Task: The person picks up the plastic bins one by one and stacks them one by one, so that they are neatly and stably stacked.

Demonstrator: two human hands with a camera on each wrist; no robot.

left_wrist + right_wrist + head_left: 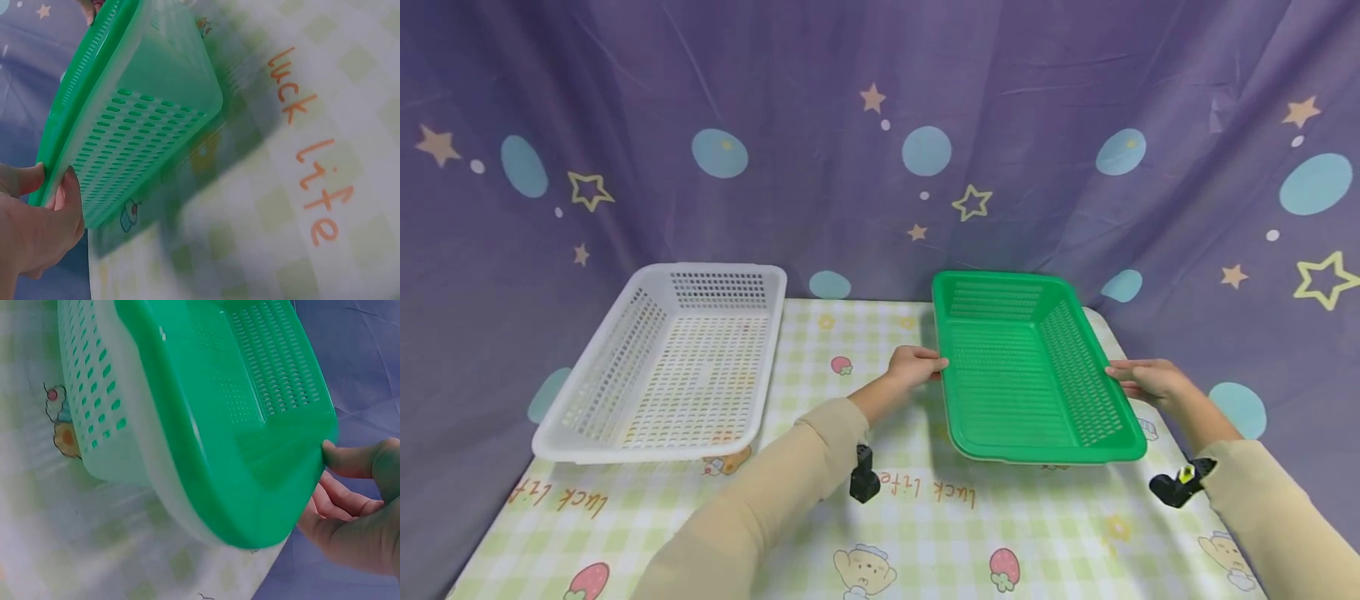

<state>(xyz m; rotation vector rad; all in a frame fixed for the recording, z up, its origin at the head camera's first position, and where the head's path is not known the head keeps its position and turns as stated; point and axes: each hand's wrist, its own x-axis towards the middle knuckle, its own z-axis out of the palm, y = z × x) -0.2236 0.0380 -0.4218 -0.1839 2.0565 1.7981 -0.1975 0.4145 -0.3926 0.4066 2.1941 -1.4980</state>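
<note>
A green plastic basket (1011, 375) sits nested in a whitish perforated basket (172, 81), whose pale wall shows beneath the green rim in both wrist views. My left hand (916, 367) pinches the left long side at the rim, thumb on top and fingers beneath. At the opposite side my right hand (1150, 379) grips the rim in the same way, thumb on the green edge (330, 428). Nothing lies inside the green basket. Below, the nested pair casts a shadow on the tablecloth.
To the left a white perforated basket (760, 358) stands on the table. A green-and-white checked tablecloth (925, 533) with cartoon prints covers the tabletop. Behind hangs a purple curtain (820, 167) with stars and blue ovals.
</note>
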